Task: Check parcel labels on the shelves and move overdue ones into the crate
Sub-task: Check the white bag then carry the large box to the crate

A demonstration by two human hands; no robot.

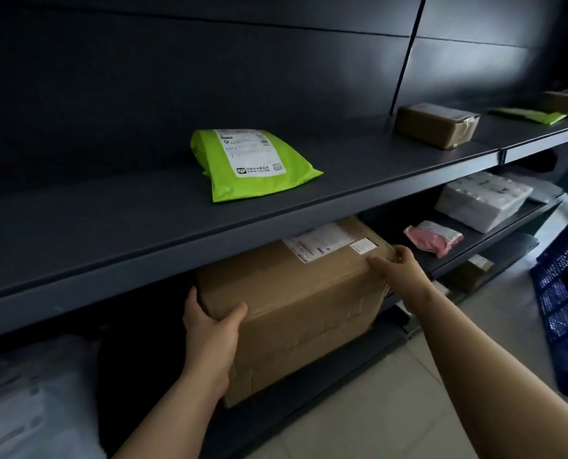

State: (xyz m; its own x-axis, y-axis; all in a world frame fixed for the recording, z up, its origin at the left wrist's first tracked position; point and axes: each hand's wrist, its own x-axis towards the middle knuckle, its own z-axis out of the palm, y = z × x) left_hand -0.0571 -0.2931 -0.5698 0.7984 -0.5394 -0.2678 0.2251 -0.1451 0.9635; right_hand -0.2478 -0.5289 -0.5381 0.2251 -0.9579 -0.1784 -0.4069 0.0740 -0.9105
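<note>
Big cardboard box [295, 303] sits on the lower shelf [329, 376], tucked under the upper shelf [126, 233], label [319, 241] facing up. My left hand [209, 329] wraps its near left corner, thumb on the front face. My right hand [398, 270] curls over the top right edge by the label. Looks stiff, prob heavy, smooth sides. I'd hold opposite corners, low, w/ both hands, before carrying it to the blue crate [567, 293].
</note>
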